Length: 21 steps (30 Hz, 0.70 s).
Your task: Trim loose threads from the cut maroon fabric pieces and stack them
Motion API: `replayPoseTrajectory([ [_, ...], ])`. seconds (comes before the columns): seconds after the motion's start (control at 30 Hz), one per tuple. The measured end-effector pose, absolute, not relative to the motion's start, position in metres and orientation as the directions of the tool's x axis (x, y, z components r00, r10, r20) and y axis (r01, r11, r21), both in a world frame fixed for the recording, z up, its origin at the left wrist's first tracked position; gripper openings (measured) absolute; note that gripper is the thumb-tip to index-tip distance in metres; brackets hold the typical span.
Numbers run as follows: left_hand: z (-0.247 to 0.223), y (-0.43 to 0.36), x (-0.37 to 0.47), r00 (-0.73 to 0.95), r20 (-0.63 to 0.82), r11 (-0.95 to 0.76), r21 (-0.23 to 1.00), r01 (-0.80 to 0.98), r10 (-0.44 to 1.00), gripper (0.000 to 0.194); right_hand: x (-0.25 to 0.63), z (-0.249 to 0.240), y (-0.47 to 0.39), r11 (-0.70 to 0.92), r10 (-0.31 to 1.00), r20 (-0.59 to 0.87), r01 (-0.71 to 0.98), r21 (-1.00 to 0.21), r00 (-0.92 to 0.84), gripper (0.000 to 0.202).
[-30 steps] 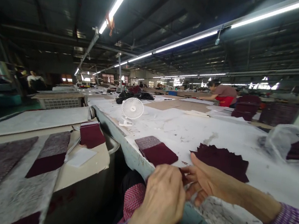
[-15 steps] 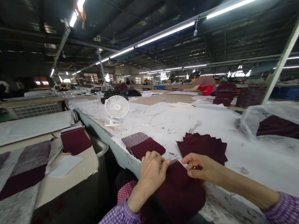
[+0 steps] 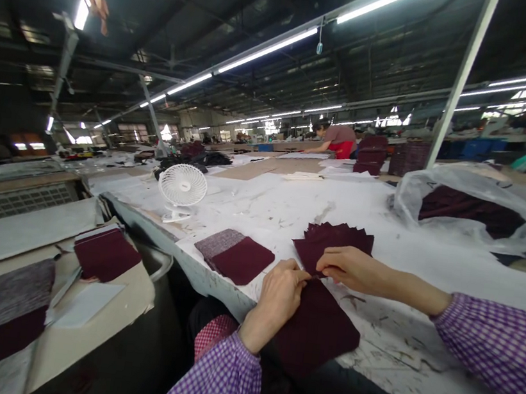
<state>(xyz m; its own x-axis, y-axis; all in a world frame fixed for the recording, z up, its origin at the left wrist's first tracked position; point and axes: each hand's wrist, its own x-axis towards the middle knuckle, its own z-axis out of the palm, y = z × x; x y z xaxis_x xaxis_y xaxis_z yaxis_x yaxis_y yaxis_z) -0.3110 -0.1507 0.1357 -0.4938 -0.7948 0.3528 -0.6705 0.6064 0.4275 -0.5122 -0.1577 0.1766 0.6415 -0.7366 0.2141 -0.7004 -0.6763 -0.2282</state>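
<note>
A dark maroon fabric piece (image 3: 320, 330) hangs over the front edge of the white-covered table. My left hand (image 3: 280, 295) is closed on its upper left corner, thumb on top. Close beside it, my right hand (image 3: 342, 263) pinches with thumb and fingertips at the same upper edge; its fingertips partly hide what they grip. Just behind my right hand lies a fanned stack of maroon fabric pieces (image 3: 342, 235). To the left of my left hand rests a neat stack of maroon and speckled grey pieces (image 3: 245, 259).
A small white fan (image 3: 181, 186) stands at the table's left edge. A clear plastic bag (image 3: 410, 200) with dark fabric lies at the right. On a lower left surface are a maroon stack (image 3: 107, 256) and a white card (image 3: 88, 306). A person (image 3: 341, 141) leans over a far table.
The view has turned right. My hands have come closer together at the fabric's upper edge, and the fabric piece now hangs flatter, its corner more distinct.
</note>
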Motion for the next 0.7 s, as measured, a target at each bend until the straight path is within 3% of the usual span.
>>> replayPoseTrajectory([
  [0.4,0.134,-0.149,-0.31,-0.523,0.366,0.636,0.362,-0.681,-0.769,0.028,-0.505,0.169,-0.161,-0.726,-0.685,0.193,-0.68,-0.102,0.703,0.019],
  [0.6,0.133,-0.149,-0.308,-0.585,0.392,0.692,0.231,-0.684,-0.71,0.031,-0.502,0.163,-0.156,-0.769,-0.572,0.108,-0.578,0.273,0.813,0.025],
  [0.7,0.136,-0.147,-0.307,-0.613,0.38,0.708,0.192,-0.68,-0.692,0.032,-0.508,0.159,-0.155,-0.787,-0.523,0.092,-0.522,0.33,0.847,0.027],
])
